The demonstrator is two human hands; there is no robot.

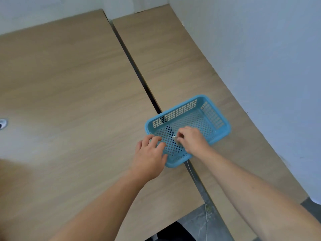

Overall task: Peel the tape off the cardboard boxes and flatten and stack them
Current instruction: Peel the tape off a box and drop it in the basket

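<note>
We see no cardboard box in view; the one thing in hand is a small pale scrap [175, 137], too small for us to tell what it is. It sits pinched between the thumb and forefinger of the right hand [192, 140], whose other fingers are curled in, low over the near part of a blue mesh basket [226, 126]. Within the basket's walls we make out only that scrap and the fingertips. The left hand [149, 157] rests on the basket's near left corner, its fingers spread and laid over the rim. The basket straddles the dark gap [139, 73] between two wooden tables, and the gap shows through its mesh floor. Most of it lies on the right table [182, 66], and its near left corner lies on the left table [69, 84]. The right table runs along a pale wall [260, 66], with the basket's right side near that edge. The left table's wood stretches wide to the left and far, with a metal grommet [2, 123] at its left margin. Near us the tables end over dark floor [196, 221].
</note>
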